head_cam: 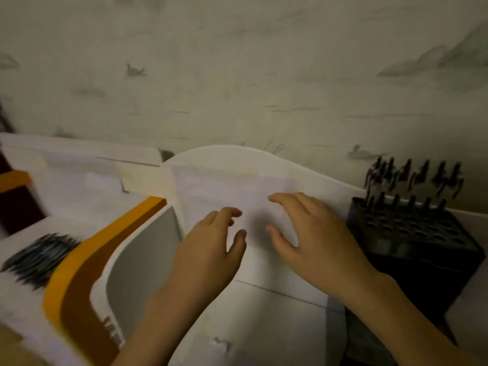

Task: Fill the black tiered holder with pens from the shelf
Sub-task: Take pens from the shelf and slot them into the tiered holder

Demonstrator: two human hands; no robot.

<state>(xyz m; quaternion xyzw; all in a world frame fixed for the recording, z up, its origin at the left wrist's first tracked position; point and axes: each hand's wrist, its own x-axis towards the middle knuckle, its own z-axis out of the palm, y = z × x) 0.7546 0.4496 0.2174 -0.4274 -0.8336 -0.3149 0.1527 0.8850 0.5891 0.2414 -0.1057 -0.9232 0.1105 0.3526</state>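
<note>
The black tiered holder (414,233) stands at the right, and its two back rows carry several dark pens (414,178) standing upright. Its front holes show no pens. A heap of dark pens (39,257) lies on the white shelf (23,294) at the far left. My left hand (211,249) and my right hand (309,233) hover side by side over the white surface in the middle, fingers spread and curled, with nothing in either. The right hand is just left of the holder. The frame is blurred by motion.
A white curved divider (237,159) rises behind my hands. An orange and brown curved band (87,262) and a grey rounded panel (140,257) lie between the pen heap and my left hand. A pale patterned wall (237,75) fills the background.
</note>
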